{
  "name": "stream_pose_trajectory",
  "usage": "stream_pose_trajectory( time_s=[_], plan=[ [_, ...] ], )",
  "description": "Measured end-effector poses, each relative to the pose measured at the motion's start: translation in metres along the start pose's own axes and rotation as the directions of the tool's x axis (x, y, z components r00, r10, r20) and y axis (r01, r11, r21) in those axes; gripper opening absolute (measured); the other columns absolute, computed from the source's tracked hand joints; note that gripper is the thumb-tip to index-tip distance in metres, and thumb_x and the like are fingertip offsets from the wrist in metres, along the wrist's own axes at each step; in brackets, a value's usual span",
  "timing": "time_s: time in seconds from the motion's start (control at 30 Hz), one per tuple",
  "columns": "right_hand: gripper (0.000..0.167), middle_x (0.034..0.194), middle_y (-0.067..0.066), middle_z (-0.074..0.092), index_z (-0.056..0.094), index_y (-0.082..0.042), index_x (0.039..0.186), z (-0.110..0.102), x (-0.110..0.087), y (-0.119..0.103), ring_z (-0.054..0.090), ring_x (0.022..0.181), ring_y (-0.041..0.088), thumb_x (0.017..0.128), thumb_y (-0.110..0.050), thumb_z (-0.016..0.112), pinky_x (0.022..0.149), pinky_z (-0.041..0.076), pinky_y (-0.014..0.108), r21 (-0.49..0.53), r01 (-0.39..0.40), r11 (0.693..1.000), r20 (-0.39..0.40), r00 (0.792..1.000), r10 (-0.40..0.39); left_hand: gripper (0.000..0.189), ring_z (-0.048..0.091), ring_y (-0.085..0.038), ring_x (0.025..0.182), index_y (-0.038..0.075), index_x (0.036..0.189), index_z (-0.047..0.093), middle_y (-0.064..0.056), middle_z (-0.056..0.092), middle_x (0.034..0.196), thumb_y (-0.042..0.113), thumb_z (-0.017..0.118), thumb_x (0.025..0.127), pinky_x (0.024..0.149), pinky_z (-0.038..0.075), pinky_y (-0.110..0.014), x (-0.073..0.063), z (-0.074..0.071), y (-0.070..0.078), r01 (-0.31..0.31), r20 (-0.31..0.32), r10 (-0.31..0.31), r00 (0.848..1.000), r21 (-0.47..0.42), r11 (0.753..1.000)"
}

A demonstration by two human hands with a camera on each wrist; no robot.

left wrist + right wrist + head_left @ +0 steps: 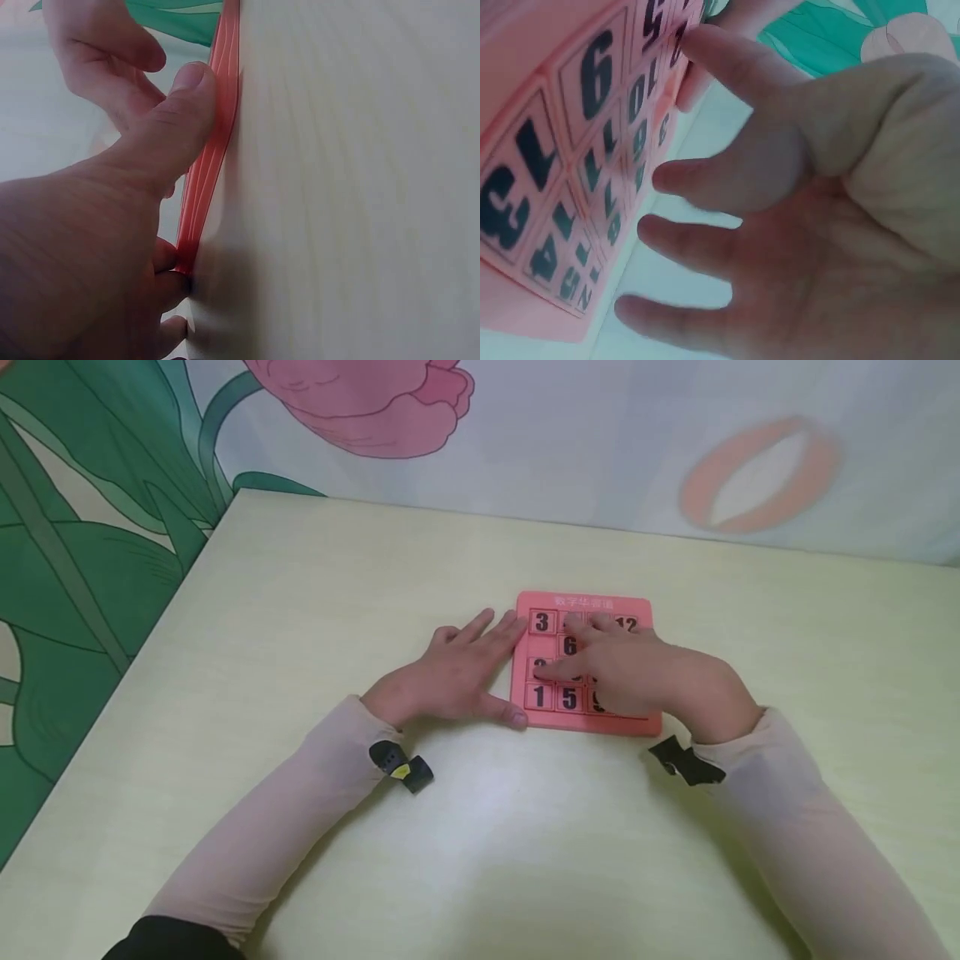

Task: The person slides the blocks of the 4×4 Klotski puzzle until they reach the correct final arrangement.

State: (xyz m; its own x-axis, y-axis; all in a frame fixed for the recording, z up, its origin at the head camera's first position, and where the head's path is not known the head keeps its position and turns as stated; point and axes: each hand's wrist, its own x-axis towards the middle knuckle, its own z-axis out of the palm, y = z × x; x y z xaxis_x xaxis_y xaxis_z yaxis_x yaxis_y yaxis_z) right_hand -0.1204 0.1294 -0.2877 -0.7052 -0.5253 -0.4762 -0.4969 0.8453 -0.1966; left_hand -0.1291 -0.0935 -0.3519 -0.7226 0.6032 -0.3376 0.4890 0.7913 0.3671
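A pink sliding number puzzle [570, 723] lies flat on the table, its square tiles printed with black numbers. My left hand [467, 670] is spread along the puzzle's left side, thumb at the near left corner and fingertips against the edge. In the left wrist view the left thumb [193, 90] presses on the red side of the frame [206, 176]. Over the tiles is my right hand [633, 668], its thumb on the 2 tile and its other fingers extended across the far rows. That hand hides several tiles; the 3 tile [542, 622] and the 1 tile [539, 697] show.
The pale wooden table [450, 860] extends around the puzzle on all sides. A wall with painted flowers and leaves [375, 410] stands behind it. Dark straps [401, 766] sit at both sleeve cuffs.
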Motion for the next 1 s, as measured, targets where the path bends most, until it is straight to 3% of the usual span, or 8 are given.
stream_pose_trajectory(
  time_s=[0.3,0.43,0.57,0.67,0.87,1.0],
  plan=[
    [0.077,0.164,0.028,0.009,0.037,-0.036,0.157,0.007,0.005,0.006,0.005,0.148,0.053,0.095,0.005,0.052,0.106,0.014,0.078,-0.037,-0.118,0.992,-0.056,0.992,0.116,0.123,-0.010,-0.028,0.153,0.016,0.164,-0.002,-0.002,-0.006,0.169,0.076,0.066,0.080,0.115,0.014,-0.052,0.000,-0.001,0.002,-0.003,-0.001,0.003,1.000,-0.011,1.000],
    [0.076,0.164,0.027,0.012,0.038,-0.037,0.157,0.008,-0.002,0.004,0.008,0.147,0.054,0.094,0.004,0.052,0.105,0.018,0.077,-0.045,-0.057,0.997,-0.050,0.997,0.055,0.123,-0.011,-0.027,0.153,0.016,0.164,-0.003,-0.002,-0.007,0.169,0.076,0.065,0.080,0.116,0.013,-0.052,0.001,-0.001,0.003,-0.005,0.003,0.005,1.000,-0.003,1.000],
    [0.067,0.163,0.026,0.020,0.051,-0.036,0.150,0.010,-0.017,-0.001,0.013,0.146,0.054,0.096,0.004,0.056,0.102,0.023,0.078,-0.035,0.066,0.997,-0.026,0.997,-0.067,0.122,-0.011,-0.027,0.153,0.016,0.164,-0.003,-0.002,-0.007,0.169,0.076,0.064,0.081,0.116,0.013,-0.052,0.003,-0.001,0.005,-0.011,0.010,0.011,1.000,0.006,1.000],
    [0.060,0.163,0.024,0.022,0.058,-0.034,0.144,0.014,-0.026,-0.004,0.014,0.146,0.054,0.097,0.003,0.058,0.101,0.023,0.079,-0.016,0.109,0.994,-0.005,0.994,-0.109,0.122,-0.011,-0.028,0.153,0.016,0.163,-0.003,-0.002,-0.006,0.169,0.076,0.064,0.081,0.116,0.013,-0.052,0.003,-0.002,0.007,-0.016,0.014,0.016,1.000,0.013,1.000],
    [0.061,0.162,0.027,0.021,0.055,-0.035,0.147,0.018,-0.022,-0.002,0.013,0.146,0.055,0.096,-0.003,0.062,0.102,0.023,0.079,-0.077,0.047,0.996,-0.071,0.996,-0.053,0.123,-0.011,-0.027,0.153,0.016,0.163,-0.004,-0.001,-0.007,0.169,0.076,0.064,0.081,0.116,0.014,-0.051,0.002,-0.003,0.006,-0.005,0.014,0.004,1.000,0.021,1.000],
    [0.068,0.163,0.028,0.018,0.049,-0.034,0.151,0.017,-0.016,0.000,0.009,0.147,0.054,0.094,0.003,0.054,0.103,0.022,0.078,-0.083,-0.006,0.997,-0.090,0.996,-0.002,0.123,-0.011,-0.027,0.153,0.016,0.163,-0.004,-0.001,-0.008,0.169,0.077,0.064,0.080,0.115,0.015,-0.049,0.000,-0.002,0.004,0.008,0.011,-0.008,1.000,0.013,1.000]
  ],
)
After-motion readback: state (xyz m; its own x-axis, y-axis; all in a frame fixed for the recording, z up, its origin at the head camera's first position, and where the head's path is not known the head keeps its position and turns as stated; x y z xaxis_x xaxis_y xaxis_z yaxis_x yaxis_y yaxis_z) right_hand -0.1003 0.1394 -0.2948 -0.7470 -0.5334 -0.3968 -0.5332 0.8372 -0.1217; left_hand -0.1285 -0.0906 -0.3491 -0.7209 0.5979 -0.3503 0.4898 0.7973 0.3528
